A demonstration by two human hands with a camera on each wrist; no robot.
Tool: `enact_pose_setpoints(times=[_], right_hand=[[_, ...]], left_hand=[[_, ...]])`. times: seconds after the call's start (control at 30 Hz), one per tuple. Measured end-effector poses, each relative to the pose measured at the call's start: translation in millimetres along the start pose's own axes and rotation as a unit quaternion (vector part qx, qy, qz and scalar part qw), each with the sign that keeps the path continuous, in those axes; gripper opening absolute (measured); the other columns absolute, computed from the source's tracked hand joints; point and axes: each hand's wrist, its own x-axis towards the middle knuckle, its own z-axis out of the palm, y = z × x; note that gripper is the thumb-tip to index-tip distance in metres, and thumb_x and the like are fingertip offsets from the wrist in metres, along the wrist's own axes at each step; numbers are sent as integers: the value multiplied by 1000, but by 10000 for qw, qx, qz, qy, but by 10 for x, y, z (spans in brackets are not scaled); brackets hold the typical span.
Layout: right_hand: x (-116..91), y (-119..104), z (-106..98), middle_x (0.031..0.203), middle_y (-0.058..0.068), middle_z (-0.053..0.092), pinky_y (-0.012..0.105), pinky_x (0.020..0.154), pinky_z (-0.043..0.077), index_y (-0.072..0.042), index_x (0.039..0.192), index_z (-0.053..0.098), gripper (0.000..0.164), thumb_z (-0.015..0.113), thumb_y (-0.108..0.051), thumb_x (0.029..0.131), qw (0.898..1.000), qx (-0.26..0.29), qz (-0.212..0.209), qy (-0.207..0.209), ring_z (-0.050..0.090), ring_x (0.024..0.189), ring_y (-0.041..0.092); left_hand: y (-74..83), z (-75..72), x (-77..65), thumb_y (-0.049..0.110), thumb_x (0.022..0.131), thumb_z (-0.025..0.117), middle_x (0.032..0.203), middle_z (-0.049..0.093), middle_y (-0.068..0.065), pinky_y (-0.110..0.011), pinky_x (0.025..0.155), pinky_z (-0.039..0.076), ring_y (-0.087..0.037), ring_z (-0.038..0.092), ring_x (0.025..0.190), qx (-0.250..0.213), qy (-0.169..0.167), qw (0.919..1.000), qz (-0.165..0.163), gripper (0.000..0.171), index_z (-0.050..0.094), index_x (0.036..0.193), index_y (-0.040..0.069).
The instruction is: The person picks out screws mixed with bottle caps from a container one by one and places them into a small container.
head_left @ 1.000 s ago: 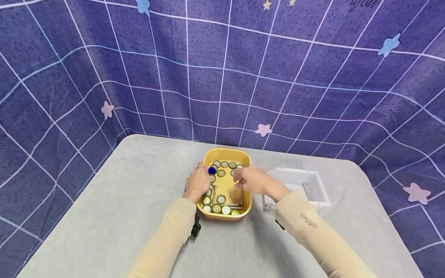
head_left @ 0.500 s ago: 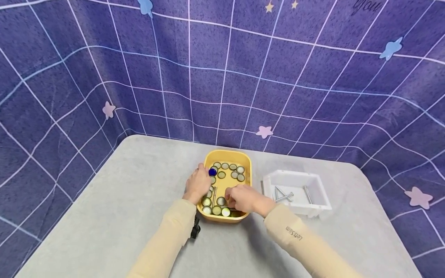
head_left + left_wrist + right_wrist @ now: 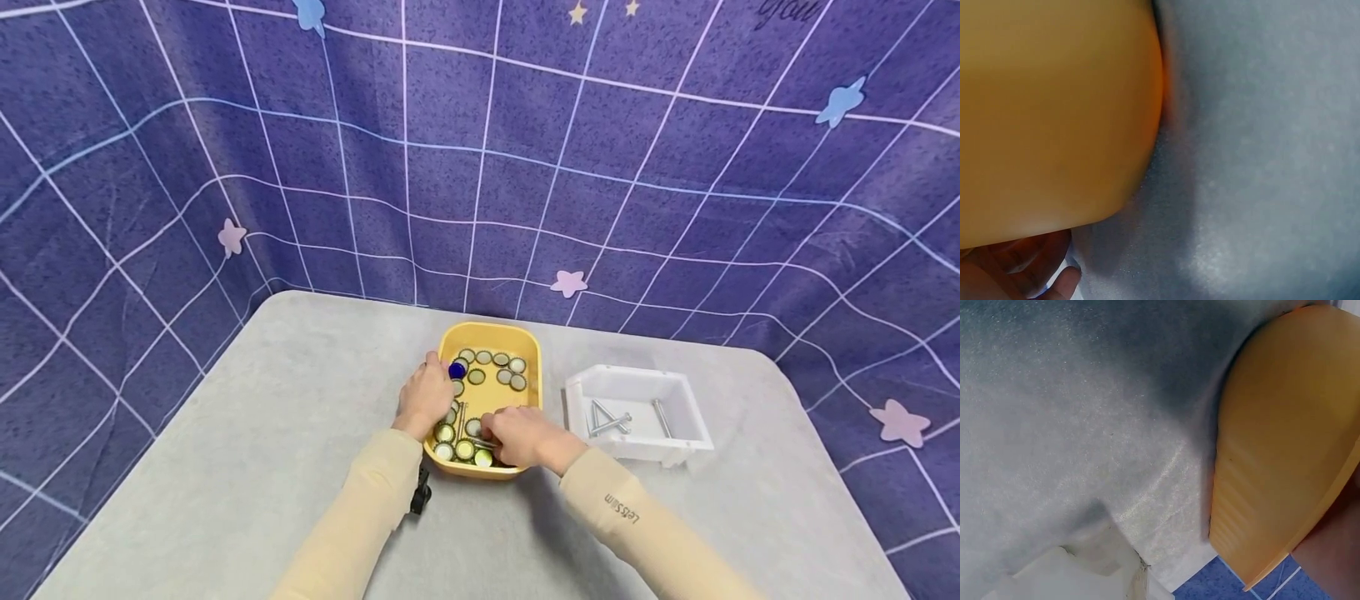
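Note:
A yellow bin (image 3: 491, 332) holds several bottle caps (image 3: 501, 359), one of them blue (image 3: 457, 370), and a few long metal bolts. My left hand (image 3: 426, 394) grips the bin's left wall near the rim; in the left wrist view its curled fingers (image 3: 1029, 265) show by the bin's side. My right hand (image 3: 519, 435) reaches over the right rim into the near part of the bin. Its curled fingers pinch a metal bolt (image 3: 482, 442) low among the caps, its far end hidden by the hand. Another bolt (image 3: 461, 422) lies along the left side.
A white bin (image 3: 637, 451) stands right of the yellow one, with several bolts (image 3: 611, 422) inside. Both stand on a grey table (image 3: 330, 367). Behind the table hangs a purple curtain (image 3: 450, 192) with a grid and stars.
My right hand has come down from the bin's right side to its near end, then shifted slightly left, the bolt at its fingertips shifting too. The left hand stays at the wall.

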Motion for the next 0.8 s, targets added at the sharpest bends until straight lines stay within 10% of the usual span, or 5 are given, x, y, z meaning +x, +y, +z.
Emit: enact_pose_setpoints(times=[0.8], right_hand=[[34,1,62,65,-6,53,30,53,36,-21,77,56,20,72,-28,87,9993,88,361,18,49,59,13]], left_hand=[[-20,15,18,30,107,30,111,65,-22,-54,89,50,-42,65,106,-35,44,10000,16,36,47,124,3]])
